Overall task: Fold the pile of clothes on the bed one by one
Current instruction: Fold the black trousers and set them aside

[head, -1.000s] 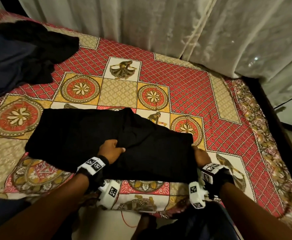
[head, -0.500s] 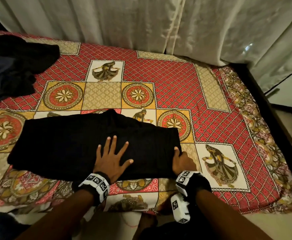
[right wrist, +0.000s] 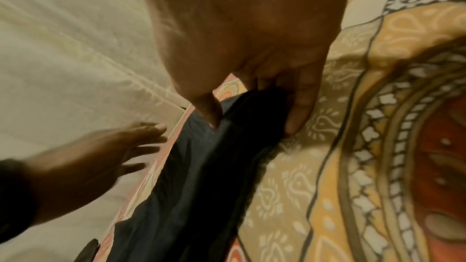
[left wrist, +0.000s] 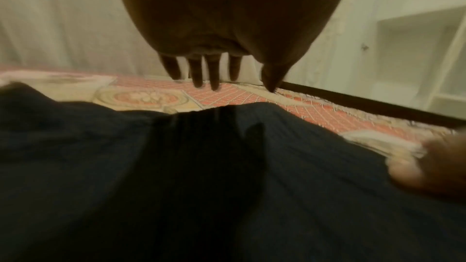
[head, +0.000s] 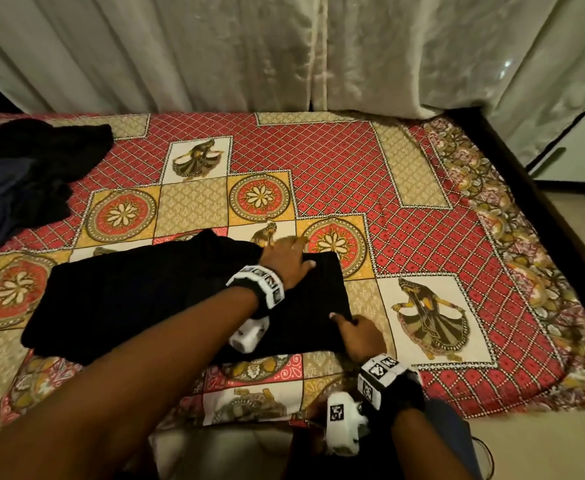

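Note:
A black garment point(head: 145, 299) lies folded into a wide rectangle on the patterned bed sheet point(head: 353, 168), near the bed's front edge. My left hand point(head: 287, 258) reaches across it to its far right corner, fingers straight and spread; the left wrist view shows those fingers point(left wrist: 196, 71) over the garment's point(left wrist: 227, 186) far edge. My right hand point(head: 353, 329) is at the near right corner. In the right wrist view its thumb and fingers point(right wrist: 297, 111) pinch the garment's edge point(right wrist: 201, 176).
A loose pile of dark clothes point(head: 24, 174) lies at the bed's far left. Pale curtains point(head: 284, 46) hang behind the bed. The dark bed frame point(head: 512, 161) and floor are to the right. Patterned sheet lies bare beyond the garment.
My left hand has left the middle of the garment, where it lay flat, and moved right and away to the far right corner. My right hand stays at the right edge.

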